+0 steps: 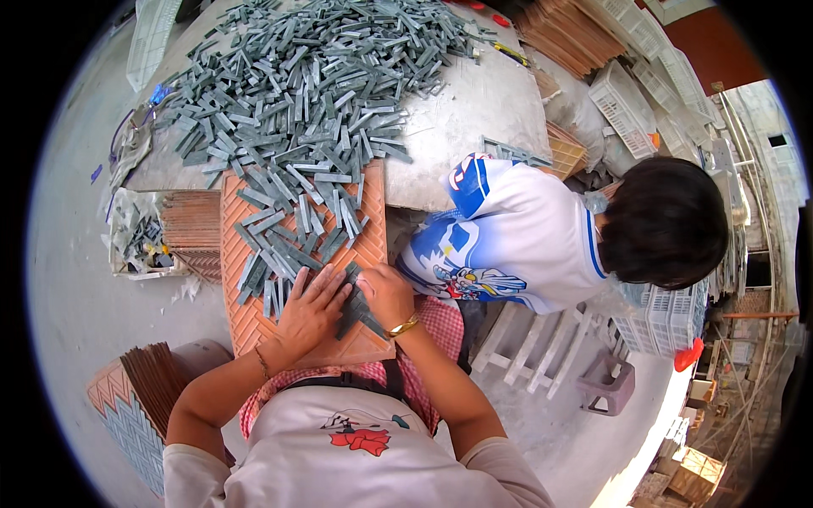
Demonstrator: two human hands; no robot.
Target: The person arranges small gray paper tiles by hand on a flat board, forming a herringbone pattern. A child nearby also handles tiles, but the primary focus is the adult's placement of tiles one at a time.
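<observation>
An orange-brown tray (235, 233) with a raised zigzag pattern lies before me, its far end against a heap of grey-green stone strips (313, 68). Loose strips (292, 241) cover much of its middle. At its near right corner, several strips (362, 315) lie close together in the pattern. My left hand (313, 313) rests with fingers stretched out, fingertips over the strips beside that corner. Curled at the tray's right edge, my right hand (387, 296) has its fingers closed against the fitted strips. Whatever is between its fingers is hidden.
A person in a white and blue shirt (542, 229) is close on my right. Stacked trays (190, 220) and a white container of strips (140, 237) are at left. A filled tray (131, 419) leans near left. A yellow cutter knife (511, 56) lies on the table (483, 110); a stool (606, 383) stands right.
</observation>
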